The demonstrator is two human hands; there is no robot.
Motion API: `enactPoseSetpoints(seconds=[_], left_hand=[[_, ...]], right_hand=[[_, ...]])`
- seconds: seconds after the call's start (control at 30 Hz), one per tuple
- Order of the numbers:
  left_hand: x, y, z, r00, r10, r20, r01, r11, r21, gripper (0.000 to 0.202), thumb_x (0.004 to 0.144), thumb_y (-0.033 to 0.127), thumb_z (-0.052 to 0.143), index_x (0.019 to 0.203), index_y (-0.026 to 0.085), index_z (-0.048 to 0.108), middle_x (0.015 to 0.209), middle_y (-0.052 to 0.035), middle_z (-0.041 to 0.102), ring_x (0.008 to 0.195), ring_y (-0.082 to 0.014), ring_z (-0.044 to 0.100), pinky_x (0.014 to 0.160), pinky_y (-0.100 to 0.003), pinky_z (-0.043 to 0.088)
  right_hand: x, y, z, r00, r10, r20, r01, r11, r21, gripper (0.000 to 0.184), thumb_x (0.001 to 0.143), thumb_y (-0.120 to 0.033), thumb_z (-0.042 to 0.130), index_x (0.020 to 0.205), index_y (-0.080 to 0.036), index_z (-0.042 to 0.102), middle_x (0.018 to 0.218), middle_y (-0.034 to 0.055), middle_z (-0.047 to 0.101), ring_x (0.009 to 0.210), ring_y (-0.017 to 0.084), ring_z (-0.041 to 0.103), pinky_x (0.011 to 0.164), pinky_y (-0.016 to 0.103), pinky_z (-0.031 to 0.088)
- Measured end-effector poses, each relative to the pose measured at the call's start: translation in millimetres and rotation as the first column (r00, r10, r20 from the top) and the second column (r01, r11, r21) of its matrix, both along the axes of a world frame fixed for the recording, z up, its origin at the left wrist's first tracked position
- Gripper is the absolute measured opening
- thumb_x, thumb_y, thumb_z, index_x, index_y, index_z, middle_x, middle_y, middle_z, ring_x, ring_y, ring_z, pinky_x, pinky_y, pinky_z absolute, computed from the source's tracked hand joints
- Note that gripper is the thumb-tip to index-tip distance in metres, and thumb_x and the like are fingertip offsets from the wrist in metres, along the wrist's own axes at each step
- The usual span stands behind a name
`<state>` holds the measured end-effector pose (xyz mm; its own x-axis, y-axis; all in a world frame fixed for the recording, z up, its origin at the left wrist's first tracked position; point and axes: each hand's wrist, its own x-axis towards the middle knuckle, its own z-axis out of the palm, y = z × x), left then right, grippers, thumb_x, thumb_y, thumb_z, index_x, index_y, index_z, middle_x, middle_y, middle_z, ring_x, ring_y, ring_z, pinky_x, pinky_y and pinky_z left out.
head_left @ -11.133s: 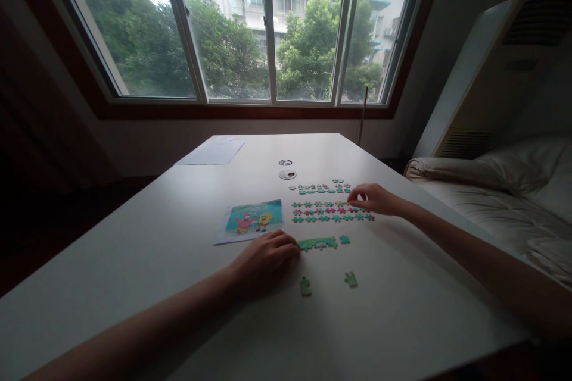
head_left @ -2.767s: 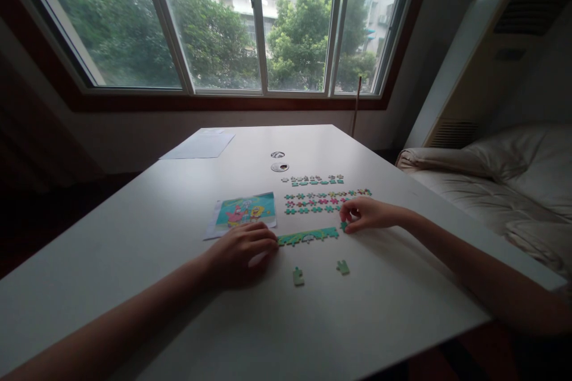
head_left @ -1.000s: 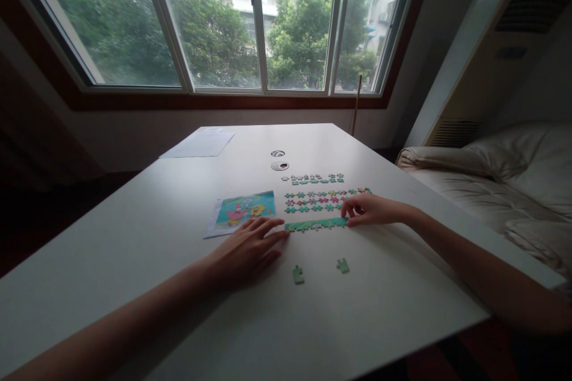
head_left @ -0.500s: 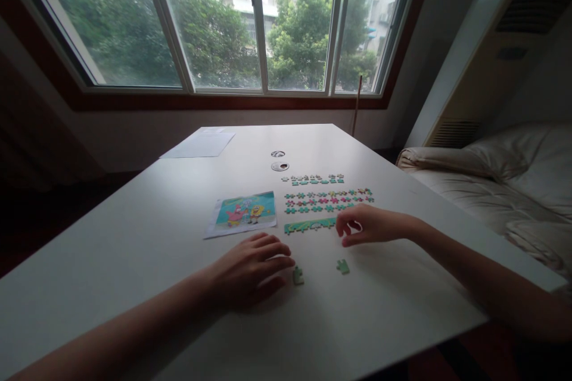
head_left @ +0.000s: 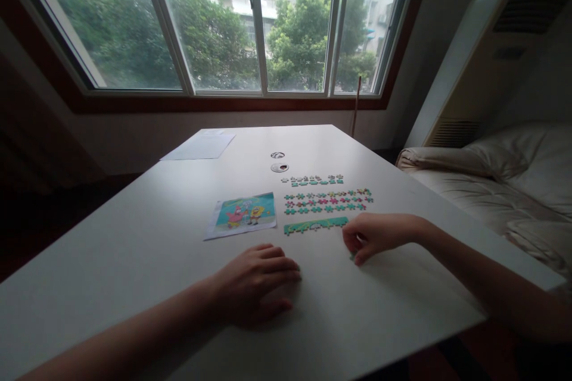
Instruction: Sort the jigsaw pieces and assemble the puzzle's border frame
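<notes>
A joined green strip of puzzle pieces lies on the white table, with nothing touching it. Beyond it sit rows of loose teal and pink pieces and a shorter row. A cartoon reference picture lies left of the strip. My left hand rests flat on the table near the front, fingers stretched out; the loose green piece that lay there is hidden under its fingertips. My right hand is curled down, fingertips pinched on a small green piece.
A sheet of paper lies at the table's far left. Two round cable-hole covers sit mid-table. A thin stick leans by the window. Pale cushions and a standing air-conditioner unit are on the right.
Both hands drew back from the joined strip toward me. The left hand slid over the left loose piece, and the right hand came down and pinched the right loose piece.
</notes>
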<state>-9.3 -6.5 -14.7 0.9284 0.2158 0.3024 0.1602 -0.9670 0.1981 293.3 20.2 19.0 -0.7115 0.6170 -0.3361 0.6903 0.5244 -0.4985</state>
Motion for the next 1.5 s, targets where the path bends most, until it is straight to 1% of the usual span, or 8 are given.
enactPoseSetpoints(seconds=[0.43,0.67,0.8,0.97,1.13,1.23,1.33,1.5], left_hand=[[-5,1,-6.7,0.999,0.036,0.016,-0.036,0.999,0.012,0.022,0.085,0.024,0.046,0.104,0.017,0.054,0.098,-0.0093,0.063,0.085,-0.0206,0.055,0.076,-0.034,0.042],[-3,1,-2.1,0.997,0.054,0.049,-0.052,0.998,-0.038,0.017,0.087,0.022,0.043,0.097,0.017,0.055,0.096,-0.0086,0.062,0.084,-0.0188,0.056,0.078,-0.033,0.043],[0,4,-2.1,0.985,0.115,0.127,-0.104,0.991,-0.088,0.017,0.087,0.02,0.042,0.091,0.017,0.058,0.09,-0.009,0.062,0.08,-0.0177,0.056,0.072,-0.031,0.045],[1,9,-8.0,0.938,0.255,0.235,-0.213,0.958,-0.191,0.019,0.086,0.016,0.042,0.081,0.015,0.06,0.079,-0.0068,0.061,0.073,-0.0151,0.056,0.066,-0.026,0.045],[0,8,-10.8,0.919,0.317,0.237,-0.286,0.946,-0.154,0.019,0.085,0.015,0.043,0.074,0.015,0.059,0.071,-0.0052,0.059,0.068,-0.0147,0.055,0.063,-0.025,0.044],[0,8,-12.2,0.897,0.368,0.246,-0.358,0.93,-0.086,0.018,0.083,0.015,0.045,0.071,0.016,0.058,0.069,-0.004,0.058,0.067,-0.0148,0.053,0.062,-0.026,0.043],[0,10,-14.0,0.858,0.431,0.279,-0.439,0.898,-0.035,0.016,0.082,0.014,0.045,0.07,0.016,0.057,0.069,-0.0032,0.059,0.066,-0.0153,0.053,0.062,-0.027,0.042],[0,12,-15.0,0.844,0.472,0.253,-0.49,0.872,0.009,0.015,0.08,0.013,0.046,0.069,0.017,0.056,0.068,-0.002,0.059,0.066,-0.0156,0.053,0.064,-0.029,0.042]], right_hand=[[6,6,0.3,0.998,-0.051,0.048,0.052,0.998,-0.02,0.025,0.07,-0.039,0.065,0.077,-0.016,0.058,0.068,-0.0021,0.054,0.059,0.009,0.046,0.051,0.019,0.033],[4,6,-1.2,0.999,-0.043,0.031,0.044,0.999,-0.009,0.026,0.07,-0.04,0.063,0.078,-0.016,0.058,0.068,-0.0019,0.054,0.058,0.008,0.046,0.05,0.019,0.032],[-2,3,-1.4,1.0,-0.011,0.003,0.011,1.0,0.018,0.027,0.071,-0.041,0.062,0.08,-0.016,0.058,0.068,-0.002,0.054,0.059,0.008,0.046,0.05,0.019,0.032],[3,5,10.8,0.999,-0.031,-0.04,0.035,0.996,0.088,0.03,0.075,-0.042,0.057,0.09,-0.016,0.06,0.072,0.0005,0.056,0.062,0.01,0.048,0.054,0.02,0.035],[26,49,10.8,0.973,-0.199,-0.114,0.222,0.943,0.25,0.029,0.078,-0.04,0.051,0.086,-0.015,0.063,0.076,0.0033,0.061,0.063,0.012,0.051,0.058,0.022,0.038],[40,88,-1.7,0.921,-0.38,-0.084,0.379,0.829,0.412,0.02,0.073,-0.031,0.056,0.083,-0.016,0.066,0.081,0.0032,0.065,0.068,0.013,0.054,0.064,0.022,0.039],[49,119,-14.0,0.887,-0.454,-0.088,0.442,0.776,0.45,0.022,0.072,-0.03,0.057,0.085,-0.015,0.066,0.085,0.0052,0.066,0.072,0.015,0.057,0.066,0.024,0.04],[53,144,-24.5,0.869,-0.488,-0.085,0.474,0.768,0.432,0.03,0.067,-0.036,0.062,0.089,-0.016,0.067,0.086,0.0045,0.067,0.074,0.016,0.058,0.067,0.024,0.042]])
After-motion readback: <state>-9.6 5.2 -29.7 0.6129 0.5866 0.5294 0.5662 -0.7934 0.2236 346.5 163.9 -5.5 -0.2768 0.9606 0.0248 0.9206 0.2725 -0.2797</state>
